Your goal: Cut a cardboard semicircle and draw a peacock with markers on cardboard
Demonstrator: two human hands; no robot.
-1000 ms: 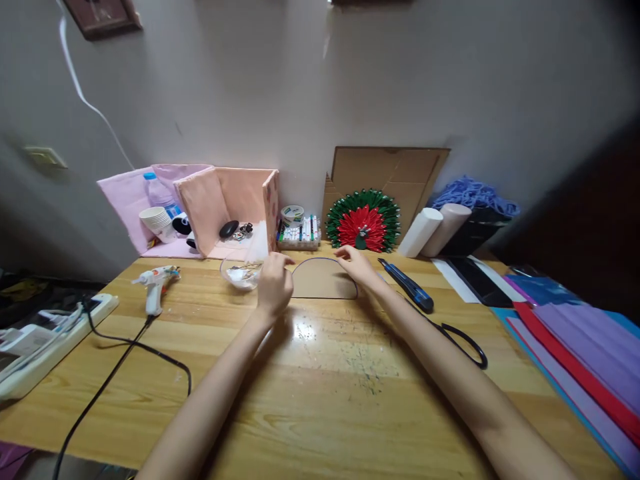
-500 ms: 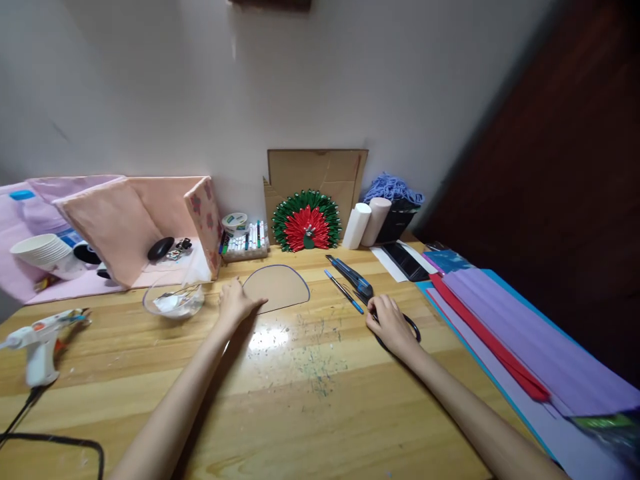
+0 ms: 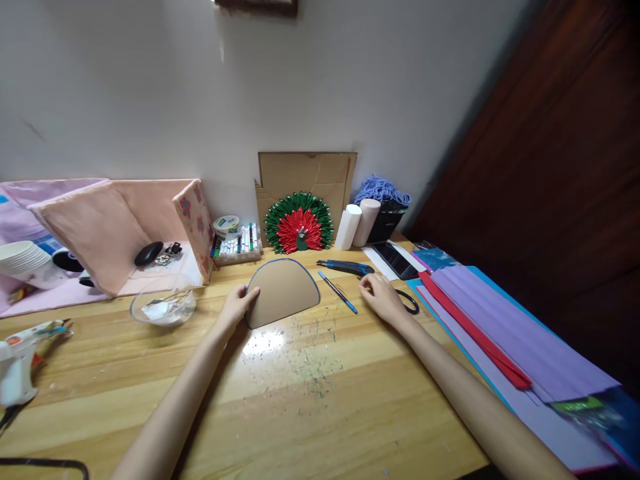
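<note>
A: Head view, the only one. Left hand (image 3: 236,308) sits at the left edge of the cardboard half-disc (image 3: 283,291), which has a blue line along its curved rim. Fingers curl over that edge; the piece looks tipped up a bit on that side, the rest lying on the wooden surface (image 3: 310,393).

B: Rt hand?

A: Right hand (image 3: 383,299) is down on the scissors (image 3: 409,301), fingers bent over the blades/pivot end. Black handle loop pokes out to the right. Can't tell if it grips them or just rests on top.

B: Nearby?

A: Blue pen (image 3: 338,292) lies between the two hands, close to the disc. Utility knife (image 3: 346,267) just behind it, blade state not readable. Glass bowl (image 3: 163,308) with white stuff and a spoon sits left of the left hand. Glue gun (image 3: 21,352) far left, cord trailing off the edge. Paper sheets (image 3: 505,333) stacked to the right.

B: Risks?

A: My read: scissors taken blade-end first, so the palm may meet the edges if they slip. The disc is pinched at one edge only and may skid on the glossy wood or bend. A left elbow swing may knock the bowl. The pen may roll under a wrist. Knife sits within reach of the rt knuckles.
</note>
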